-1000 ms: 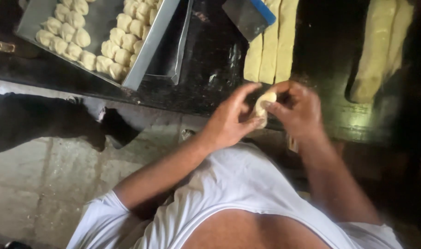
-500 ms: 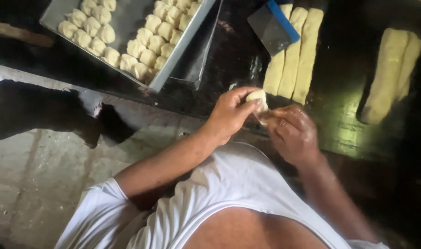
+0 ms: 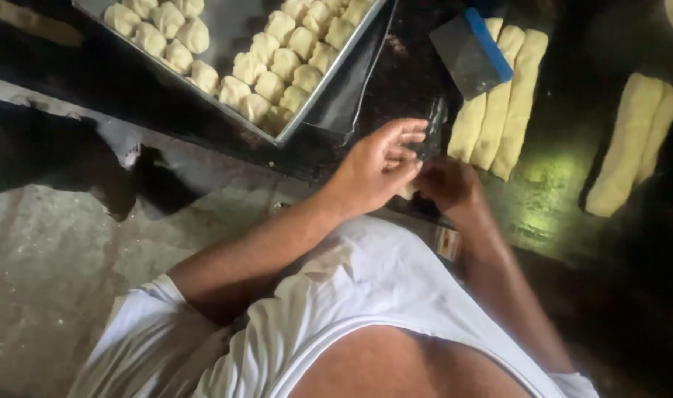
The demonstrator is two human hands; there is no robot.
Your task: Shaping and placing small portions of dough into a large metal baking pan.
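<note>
A dark worktop (image 3: 557, 199) runs above a pale concrete floor (image 3: 49, 250). The left hand (image 3: 377, 166) and right hand (image 3: 447, 184) meet at the worktop's near edge, fingers curled together around a small piece of dough (image 3: 406, 191) that is mostly hidden between them. Just beyond the hands lie three long dough logs (image 3: 498, 103) with a blue-handled scraper (image 3: 473, 51) resting on their far ends. To the left sits a metal tray (image 3: 329, 74) filled with rows of dough balls (image 3: 277, 66)
</note>
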